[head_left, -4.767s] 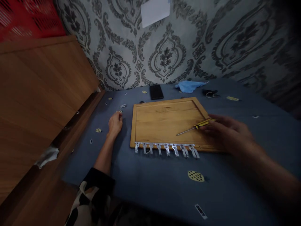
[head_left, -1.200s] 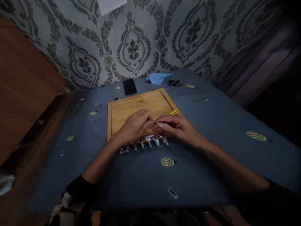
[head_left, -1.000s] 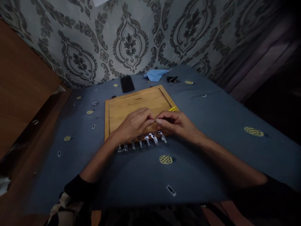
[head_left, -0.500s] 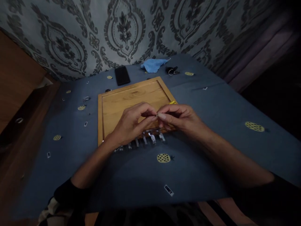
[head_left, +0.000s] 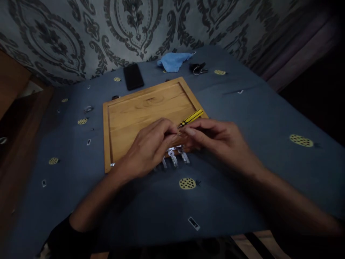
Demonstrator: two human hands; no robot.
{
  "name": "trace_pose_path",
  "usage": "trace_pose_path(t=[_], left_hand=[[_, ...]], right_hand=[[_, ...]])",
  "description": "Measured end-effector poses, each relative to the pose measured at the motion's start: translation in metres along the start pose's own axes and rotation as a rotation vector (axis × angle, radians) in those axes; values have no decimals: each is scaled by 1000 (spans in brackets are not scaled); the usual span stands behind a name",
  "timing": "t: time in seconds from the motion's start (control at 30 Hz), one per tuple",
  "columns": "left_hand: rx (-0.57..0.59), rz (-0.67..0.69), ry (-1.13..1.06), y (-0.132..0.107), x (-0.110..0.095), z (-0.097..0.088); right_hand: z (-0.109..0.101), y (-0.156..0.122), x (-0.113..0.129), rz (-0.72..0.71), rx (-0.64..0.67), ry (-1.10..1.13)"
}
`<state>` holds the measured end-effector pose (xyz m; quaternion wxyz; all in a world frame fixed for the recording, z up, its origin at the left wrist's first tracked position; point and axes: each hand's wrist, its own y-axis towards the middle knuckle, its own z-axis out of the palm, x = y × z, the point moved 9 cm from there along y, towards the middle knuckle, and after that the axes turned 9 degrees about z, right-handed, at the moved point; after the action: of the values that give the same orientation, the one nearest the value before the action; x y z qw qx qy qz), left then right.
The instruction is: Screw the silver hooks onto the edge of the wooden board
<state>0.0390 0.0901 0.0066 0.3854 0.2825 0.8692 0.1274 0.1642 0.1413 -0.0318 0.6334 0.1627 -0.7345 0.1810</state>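
Observation:
Over the near right part of a wooden board [head_left: 129, 118] with a raised rim, my two hands meet at the fingertips. My left hand [head_left: 151, 145] is closed, thumb and forefinger pinched on a tiny thing too small to make out. The thumb and forefinger of my right hand [head_left: 218, 138] are pinched just beside it; whatever they hold is hidden. Behind the fingertips, a yellow-and-black-handled screwdriver [head_left: 192, 117] rests on the board. Shiny metal hooks [head_left: 172, 157] line the board's near edge, partly covered by my left hand.
A blue tablecloth printed with pineapples covers the table [head_left: 242, 172]. Past the board lie a black phone [head_left: 133, 76], a blue cloth [head_left: 174, 62] and keys [head_left: 198, 68]. One small shiny metal piece [head_left: 88, 108] sits left of the board. A patterned curtain [head_left: 134, 25] hangs behind.
The view has shifted slightly. My right hand has drawn a little away from the left and its fingers have turned. More of the yellow screwdriver shows between the hands.

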Motion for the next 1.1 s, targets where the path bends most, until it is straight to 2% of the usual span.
trace_pose_path(t=[0.1,0.17,0.33,0.5,0.73,1.1], left_hand=[[126,-104,-114,-1,12,11],[207,-153,-180,-2,20,20],[369,-221,-218,-1,31,39],[462,-265,-172,3,34,46],[570,-259,-96,5,29,52],[616,-234,10,8,27,56]], right_hand=[[-22,-16,4,-81,-183,-155],[-29,-27,3,-147,-232,-274],[-24,-45,-6,-289,-189,-504],[-12,-49,0,-410,-135,-616],[-18,-50,-1,-365,-148,-598],[-20,-50,-4,-307,-96,-498]])
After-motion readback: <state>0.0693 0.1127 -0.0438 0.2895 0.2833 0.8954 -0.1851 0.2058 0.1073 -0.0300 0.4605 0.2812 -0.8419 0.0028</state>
